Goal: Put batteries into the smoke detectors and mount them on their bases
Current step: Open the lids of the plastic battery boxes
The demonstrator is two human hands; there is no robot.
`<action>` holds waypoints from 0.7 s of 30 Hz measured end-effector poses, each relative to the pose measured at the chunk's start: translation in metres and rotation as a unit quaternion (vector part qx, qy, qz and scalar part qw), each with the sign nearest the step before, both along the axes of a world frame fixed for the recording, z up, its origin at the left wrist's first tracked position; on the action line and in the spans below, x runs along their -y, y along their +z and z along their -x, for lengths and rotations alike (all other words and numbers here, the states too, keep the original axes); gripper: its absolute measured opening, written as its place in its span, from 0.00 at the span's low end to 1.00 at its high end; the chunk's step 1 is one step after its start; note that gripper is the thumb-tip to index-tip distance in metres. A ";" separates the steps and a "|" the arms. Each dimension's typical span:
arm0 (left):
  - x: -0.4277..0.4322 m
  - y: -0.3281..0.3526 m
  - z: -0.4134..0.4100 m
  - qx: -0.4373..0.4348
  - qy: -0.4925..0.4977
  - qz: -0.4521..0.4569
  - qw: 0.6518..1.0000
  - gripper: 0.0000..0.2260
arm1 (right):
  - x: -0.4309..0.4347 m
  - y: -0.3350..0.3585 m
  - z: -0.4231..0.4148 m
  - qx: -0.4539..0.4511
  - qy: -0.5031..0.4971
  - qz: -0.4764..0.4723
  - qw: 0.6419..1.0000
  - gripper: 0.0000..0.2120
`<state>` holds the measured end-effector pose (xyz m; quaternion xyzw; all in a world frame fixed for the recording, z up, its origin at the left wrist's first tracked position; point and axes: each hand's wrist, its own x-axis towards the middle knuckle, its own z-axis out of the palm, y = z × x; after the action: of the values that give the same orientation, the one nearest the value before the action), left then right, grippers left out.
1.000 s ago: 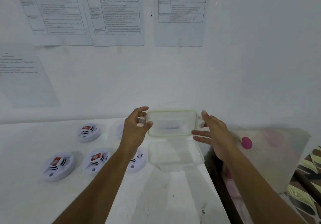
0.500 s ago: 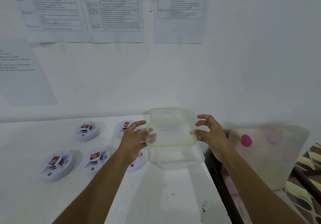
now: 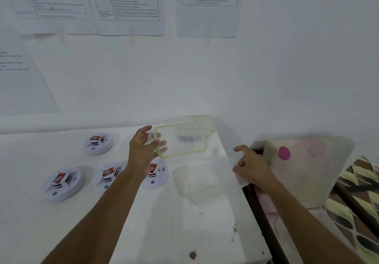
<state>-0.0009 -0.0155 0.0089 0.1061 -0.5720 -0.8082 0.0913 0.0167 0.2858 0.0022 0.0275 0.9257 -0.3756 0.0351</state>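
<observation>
Several white smoke detectors lie on the white table (image 3: 143,222), each with a red-labelled battery on top: one at the back (image 3: 98,143), one at front left (image 3: 63,181), one at the middle (image 3: 108,175), one under my left wrist (image 3: 158,175). My left hand (image 3: 143,151) grips a clear lid with a green rim (image 3: 182,140) by its left edge and holds it tilted above the table. Behind it stands a green-rimmed container (image 3: 207,124); something dark inside it shows blurred through the lid. A clear empty tub (image 3: 201,179) sits in front. My right hand (image 3: 252,165) hovers at the tub's right side, fingers apart.
The table's right edge runs close beside my right forearm, with a dark frame (image 3: 264,222) below it. A translucent plastic sheet with a pink dot (image 3: 285,153) leans to the right, next to patterned fabric (image 3: 361,181). Printed papers (image 3: 127,5) hang on the wall.
Both hands lifted the green-rimmed lid off the back container. My right hand has let go and dropped to the right of the clear tub; my left hand now holds the lid alone.
</observation>
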 end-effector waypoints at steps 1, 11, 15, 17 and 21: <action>-0.002 -0.001 0.001 0.002 -0.002 0.000 1.000 0.20 | -0.003 0.004 -0.003 0.005 0.008 0.007 1.000 0.24; -0.050 -0.030 -0.010 0.074 -0.095 -0.010 0.993 0.24 | -0.009 0.008 0.008 -0.017 -0.068 0.250 0.966 0.22; -0.057 -0.035 -0.008 0.121 -0.104 0.024 0.987 0.26 | -0.006 -0.014 0.019 0.014 -0.069 0.248 0.966 0.25; -0.056 -0.037 -0.005 0.139 -0.103 0.053 0.984 0.27 | -0.004 -0.019 0.023 0.028 -0.082 0.252 0.964 0.25; -0.058 -0.040 -0.002 0.117 -0.076 0.187 0.972 0.25 | 0.000 -0.024 0.026 0.031 -0.094 0.241 0.965 0.23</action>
<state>0.0013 0.0425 -0.0312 0.1369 -0.7263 -0.6734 -0.0199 -0.0096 0.2861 -0.0216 0.1169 0.7993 -0.5885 0.0336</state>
